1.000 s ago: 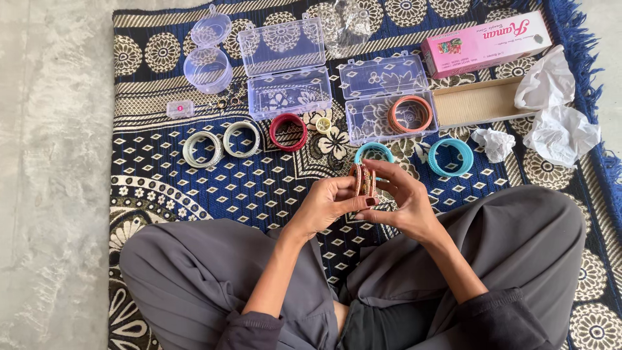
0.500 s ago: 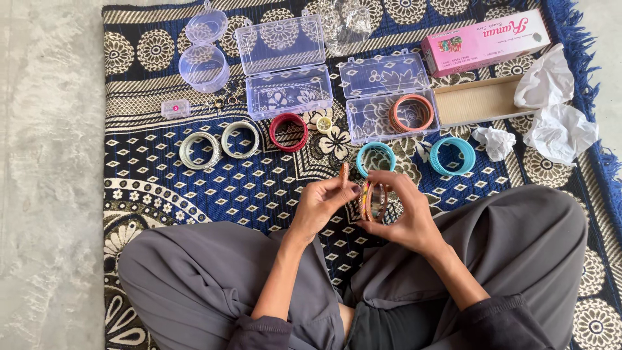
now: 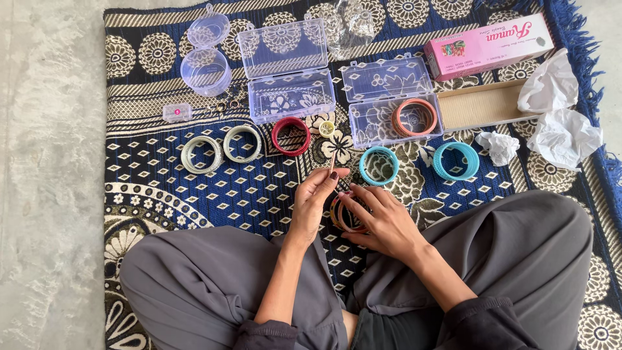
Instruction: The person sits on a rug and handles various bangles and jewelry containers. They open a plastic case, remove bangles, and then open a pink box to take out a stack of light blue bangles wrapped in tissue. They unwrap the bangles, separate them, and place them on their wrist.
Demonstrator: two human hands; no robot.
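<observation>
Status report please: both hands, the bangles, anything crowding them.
Left hand pinches a single thin bangle, upright. Right hand rests on the bangle stack on the mat. Teal bangle set lies close beyond, not touching.

Loose grey trousers, dark grey sleeves pushed up, dark nail polish.

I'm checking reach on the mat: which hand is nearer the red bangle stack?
Left. The left hand sits just below and right of the red bangle stack; the right hand is lower and further right, on a stack of bangles.
</observation>
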